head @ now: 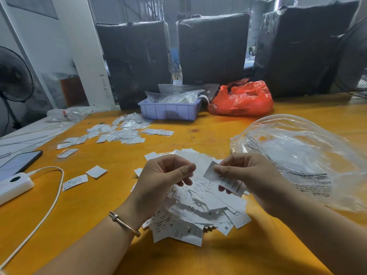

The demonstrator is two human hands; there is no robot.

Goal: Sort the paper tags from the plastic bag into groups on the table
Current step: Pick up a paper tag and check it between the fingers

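Currently both my hands hang just above the heap of tags (200,207) on the table (218,133), close together but not touching. My right hand (246,175) pinches a small stack of tags (228,180) between thumb and fingers; printing shows on the lower one. My left hand (160,179) has thumb and fingers curled near a blank-looking tag, though I cannot tell whether it actually grips it. The plastic bag (301,157) lies just to the right, apparently emptied. Other tags (121,133) are spread further off to the left, near the tray (168,111).

Assessment: sorting is at an early stage; most tags remain heaped. To do this step properly I should peel one tag at a time, turn it print-up, read the size letter, then lay it with matching ones, keeping groups well apart from the heap.
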